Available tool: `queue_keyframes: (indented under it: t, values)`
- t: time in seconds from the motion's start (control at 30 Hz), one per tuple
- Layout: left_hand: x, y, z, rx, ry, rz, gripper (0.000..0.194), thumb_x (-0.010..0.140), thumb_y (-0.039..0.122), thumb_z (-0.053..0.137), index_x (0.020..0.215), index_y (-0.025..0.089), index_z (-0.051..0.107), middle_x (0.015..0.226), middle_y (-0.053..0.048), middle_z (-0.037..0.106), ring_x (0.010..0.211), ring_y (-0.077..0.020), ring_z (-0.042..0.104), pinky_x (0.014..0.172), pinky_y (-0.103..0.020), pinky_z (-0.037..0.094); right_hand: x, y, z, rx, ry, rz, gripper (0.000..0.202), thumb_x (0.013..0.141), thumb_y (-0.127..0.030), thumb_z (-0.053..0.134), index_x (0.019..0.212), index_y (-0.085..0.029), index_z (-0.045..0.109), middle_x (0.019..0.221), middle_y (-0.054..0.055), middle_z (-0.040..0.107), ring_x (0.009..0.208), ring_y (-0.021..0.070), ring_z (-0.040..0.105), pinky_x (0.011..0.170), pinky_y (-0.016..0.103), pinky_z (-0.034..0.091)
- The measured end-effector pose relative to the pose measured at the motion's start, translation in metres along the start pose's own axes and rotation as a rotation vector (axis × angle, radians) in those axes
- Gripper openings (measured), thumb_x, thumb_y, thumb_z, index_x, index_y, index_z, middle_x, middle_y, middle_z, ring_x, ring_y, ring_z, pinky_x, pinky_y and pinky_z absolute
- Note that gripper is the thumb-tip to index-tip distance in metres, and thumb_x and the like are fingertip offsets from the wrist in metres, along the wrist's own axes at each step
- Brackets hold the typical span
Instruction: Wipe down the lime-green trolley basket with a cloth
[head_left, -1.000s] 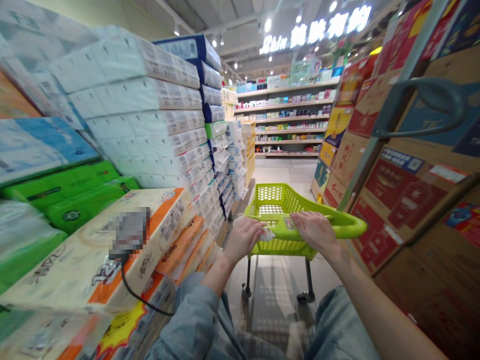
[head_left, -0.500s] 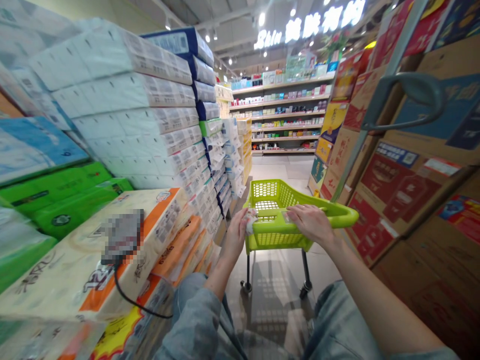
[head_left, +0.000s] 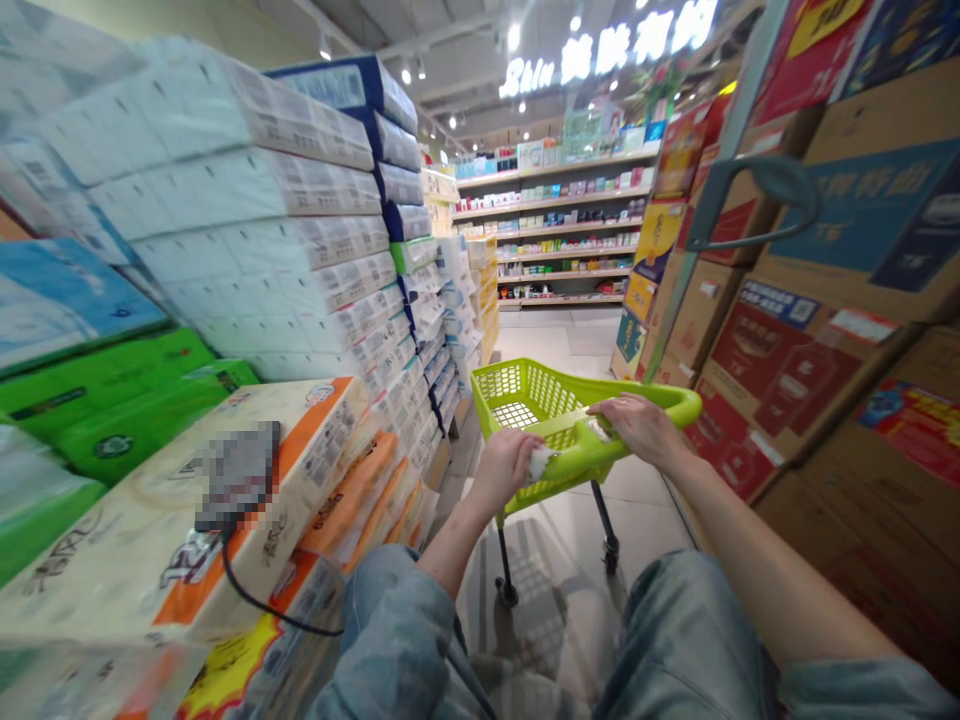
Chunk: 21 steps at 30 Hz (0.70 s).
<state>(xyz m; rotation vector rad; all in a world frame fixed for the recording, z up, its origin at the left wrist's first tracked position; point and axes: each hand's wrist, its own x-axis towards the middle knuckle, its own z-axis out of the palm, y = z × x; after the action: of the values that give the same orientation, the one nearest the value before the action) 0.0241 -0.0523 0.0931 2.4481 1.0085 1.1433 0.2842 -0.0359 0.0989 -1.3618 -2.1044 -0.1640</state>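
A lime-green shopping cart (head_left: 574, 435) stands in front of me, its basket pointing away and a little to the left. My left hand (head_left: 510, 468) is closed on a crumpled white tissue (head_left: 540, 462), pressed against the left part of the cart's handle rim. On the right, my right hand (head_left: 637, 425) lies over the top of the same rim, fingers bent round it beside a pale label. The inside of the basket shows a grid floor with no goods visible in it.
Stacked tissue packs (head_left: 315, 200) rise on the left, with a dark blurred object and a black cord on a cream pack (head_left: 112, 500). Cardboard cartons (head_left: 795, 350) and a grey handle on a pole (head_left: 701, 200) stand at the right. Shelves (head_left: 555, 228) of small goods are ahead.
The cart has turned, its basket swinging left and its near side shifting right. My left hand has moved right and slightly down with the tissue; my right hand has shifted slightly right.
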Motion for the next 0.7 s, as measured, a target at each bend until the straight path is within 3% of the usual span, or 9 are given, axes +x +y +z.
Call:
queue_keyframes:
  t: [0.13,0.23,0.33,0.47,0.6,0.7]
  values:
    - [0.017,-0.003,0.004,-0.105,-0.029,-0.171,0.033,0.090,0.030,0.035,0.088,0.019,0.066,0.088,-0.004,0.068,0.083,-0.0174,0.060,0.077,-0.029,0.044,-0.002,-0.003,0.009,-0.065,0.143,0.077,0.043,0.093,-0.037,0.027,0.096,-0.023,0.068,0.101,0.003,0.069,0.108,0.0202,0.056,0.102,0.043,0.030]
    - [0.027,-0.005,0.008,-0.326,0.107,-0.349,0.033,0.088,0.030,0.036,0.089,0.017,0.066,0.088,-0.005,0.068,0.083,-0.0171,0.061,0.076,-0.028,0.046,-0.005,-0.008,0.017,-0.055,0.243,0.129,0.044,0.093,-0.036,0.026,0.101,-0.019,0.066,0.105,0.006,0.068,0.111,0.0217,0.054,0.098,0.043,0.036]
    - [0.035,-0.001,0.010,-0.620,0.267,-0.474,0.030,0.088,0.031,0.040,0.095,0.016,0.065,0.095,-0.006,0.067,0.087,-0.0156,0.061,0.078,-0.027,0.047,-0.011,-0.019,0.019,-0.007,0.281,0.102,0.041,0.093,-0.035,0.028,0.109,-0.018,0.062,0.114,0.007,0.064,0.117,0.0222,0.049,0.101,0.045,0.033]
    - [0.045,0.015,0.008,-1.020,0.367,-0.587,0.028,0.086,0.034,0.047,0.103,0.016,0.059,0.089,-0.004,0.066,0.078,-0.0120,0.062,0.071,-0.023,0.048,-0.020,-0.048,0.016,0.174,0.343,0.033,0.038,0.093,-0.031,0.031,0.121,-0.020,0.053,0.122,0.006,0.058,0.121,0.0200,0.046,0.105,0.044,0.030]
    - [0.057,0.032,0.013,-1.338,0.456,-0.621,0.022,0.085,0.030,0.050,0.101,0.017,0.056,0.080,0.000,0.064,0.068,-0.0075,0.061,0.066,-0.018,0.048,-0.021,-0.087,0.018,0.394,0.335,-0.022,0.040,0.090,-0.031,0.039,0.129,-0.022,0.045,0.131,0.007,0.050,0.120,0.0207,0.045,0.099,0.040,0.039]
    - [0.063,0.044,0.020,-1.521,0.380,-0.663,0.026,0.088,0.037,0.045,0.098,0.016,0.056,0.076,0.000,0.062,0.064,-0.0073,0.059,0.067,-0.019,0.048,-0.016,-0.106,0.026,0.459,0.354,0.032,0.041,0.086,-0.032,0.047,0.125,-0.021,0.047,0.124,0.010,0.053,0.113,0.0223,0.049,0.088,0.038,0.047]
